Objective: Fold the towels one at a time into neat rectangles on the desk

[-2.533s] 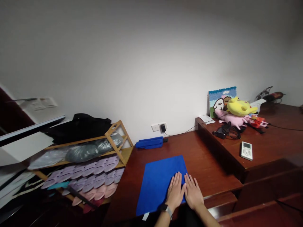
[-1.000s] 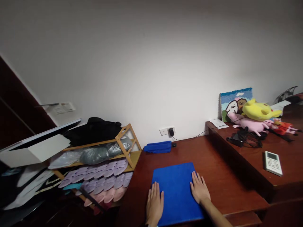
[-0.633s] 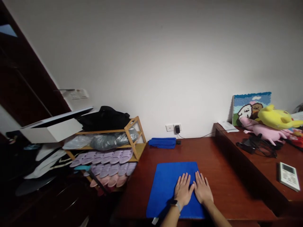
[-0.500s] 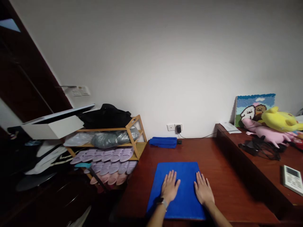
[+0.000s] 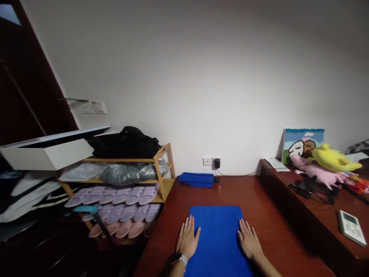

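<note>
A blue cloth (image 5: 217, 240) lies spread flat on the reddish-brown table (image 5: 273, 234). My left hand (image 5: 188, 238) rests palm down over the cloth's left edge, fingers stretched out, with a watch on the wrist. At the opposite edge my right hand (image 5: 249, 238) also lies flat, its fingers extended and a little apart. Neither hand grips anything. The cloth's near edge runs out of view at the bottom.
Against the wall sits a folded blue cloth (image 5: 196, 179), near a plugged-in black adapter (image 5: 217, 164). To the left stands a wooden rack (image 5: 168, 184) with several slippers (image 5: 134, 195). On the raised right ledge are plush toys (image 5: 334, 158), cables and a white device (image 5: 351, 227).
My left hand has slid left, from the cloth's surface to its left edge. The right hand stays at the right edge. The camera view has shifted slightly.
</note>
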### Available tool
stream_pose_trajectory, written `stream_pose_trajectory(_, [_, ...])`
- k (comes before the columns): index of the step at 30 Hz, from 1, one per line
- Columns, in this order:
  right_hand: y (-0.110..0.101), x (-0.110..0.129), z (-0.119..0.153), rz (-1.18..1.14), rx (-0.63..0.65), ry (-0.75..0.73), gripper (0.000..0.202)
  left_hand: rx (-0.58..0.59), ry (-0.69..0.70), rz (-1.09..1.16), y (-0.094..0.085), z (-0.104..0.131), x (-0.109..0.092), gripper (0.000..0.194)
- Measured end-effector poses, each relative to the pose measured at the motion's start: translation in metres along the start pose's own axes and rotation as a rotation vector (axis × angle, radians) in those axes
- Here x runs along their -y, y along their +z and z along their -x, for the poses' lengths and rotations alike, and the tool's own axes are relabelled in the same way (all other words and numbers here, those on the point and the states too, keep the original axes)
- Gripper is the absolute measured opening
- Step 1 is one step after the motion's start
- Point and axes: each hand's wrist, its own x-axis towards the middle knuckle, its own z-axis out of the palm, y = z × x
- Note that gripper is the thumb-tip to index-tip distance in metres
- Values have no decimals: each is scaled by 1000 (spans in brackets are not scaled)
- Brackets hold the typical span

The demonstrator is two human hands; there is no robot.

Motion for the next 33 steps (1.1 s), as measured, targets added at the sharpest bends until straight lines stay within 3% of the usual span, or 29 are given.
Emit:
stream_pose_trajectory(5, [-13,6,-37,-29,-92,-50,69,8,-26,4,6,-3,8,79])
stream_pose_trajectory(10, [3,11,-60,-12,-85,-33,74,35,-45,-14,11,-7,13,77])
stream_pose_trajectory(14, [12,9,-61,-17,-98,-20,74,24,-31,-30,14,-8,15,76])
stream_pose_trajectory(18, [3,9,-57,-27,-80,-15,72,14,-8,-44,12,-7,11,75])
stream_pose_trajectory(26, [-9,11,-50,-22,-60,-16,70,112,-17,-103,-9,-14,8,77])
stream_pose_trajectory(29, [-9,11,-51,-27,-64,-15,70,20,-8,-104,-17,-25,-13,77])
stream_pose_trajectory(31, [-7,9,-52,-33,-72,-20,69,-17,60,-50,-17,-30,-47,75])
stream_pose_trajectory(33, [-2,7,-53,-41,-77,-33,69,26,182,42,-10,-34,-94,74])
